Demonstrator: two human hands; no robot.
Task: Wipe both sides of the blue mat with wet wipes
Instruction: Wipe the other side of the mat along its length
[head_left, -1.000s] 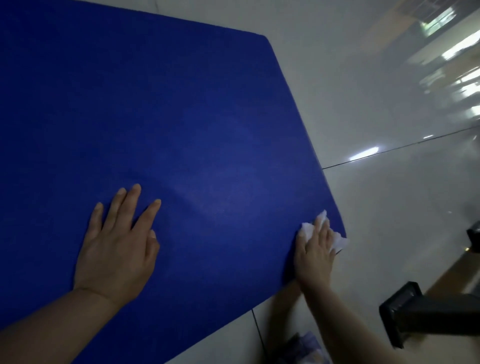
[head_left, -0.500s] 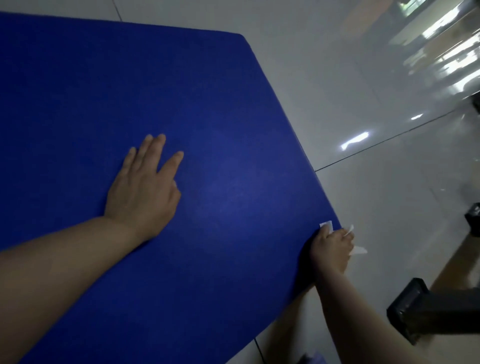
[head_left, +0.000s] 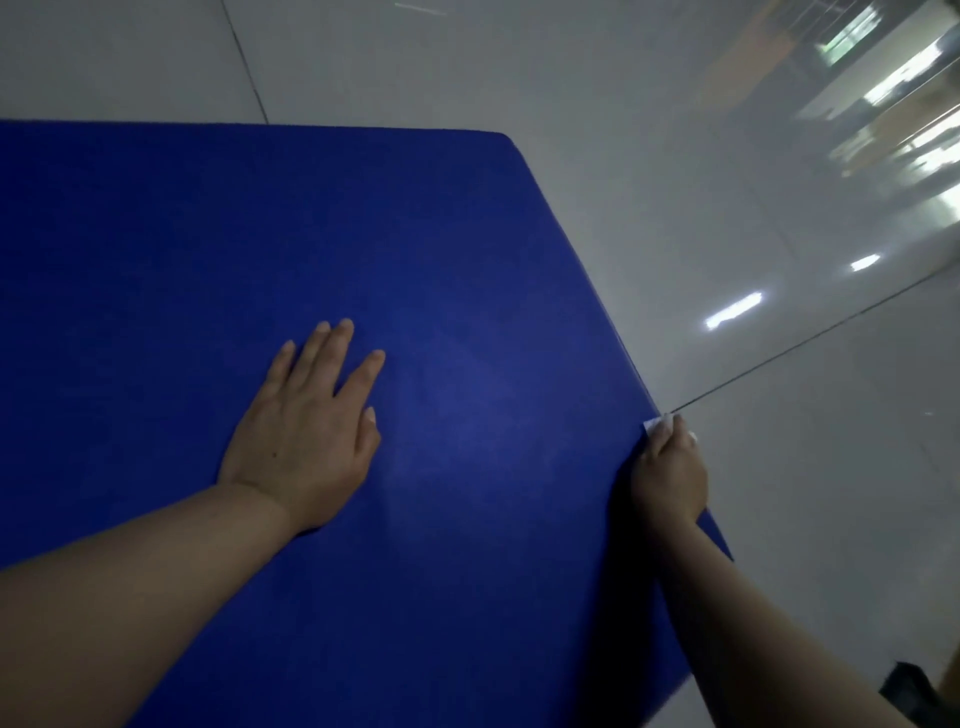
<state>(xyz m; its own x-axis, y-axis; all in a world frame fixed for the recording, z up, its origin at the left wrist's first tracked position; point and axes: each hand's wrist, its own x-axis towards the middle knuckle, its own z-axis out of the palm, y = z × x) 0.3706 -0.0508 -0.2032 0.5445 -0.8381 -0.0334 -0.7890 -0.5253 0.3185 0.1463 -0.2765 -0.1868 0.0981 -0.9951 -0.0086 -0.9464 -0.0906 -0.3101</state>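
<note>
The blue mat lies flat on the tiled floor and fills the left and middle of the head view. My left hand rests palm down on the mat near its middle, fingers straight and slightly spread. My right hand sits on the mat's right edge with its fingers curled round a white wet wipe. Only a small corner of the wipe shows past the fingertips.
Glossy pale floor tiles with dark grout lines surround the mat on the far and right sides. A dark object pokes in at the lower right corner, beyond my right forearm.
My right hand has slid forward along the mat's right edge with the wipe. My left hand has moved further onto the mat. The view has shifted, so the mat's far edge now shows.
</note>
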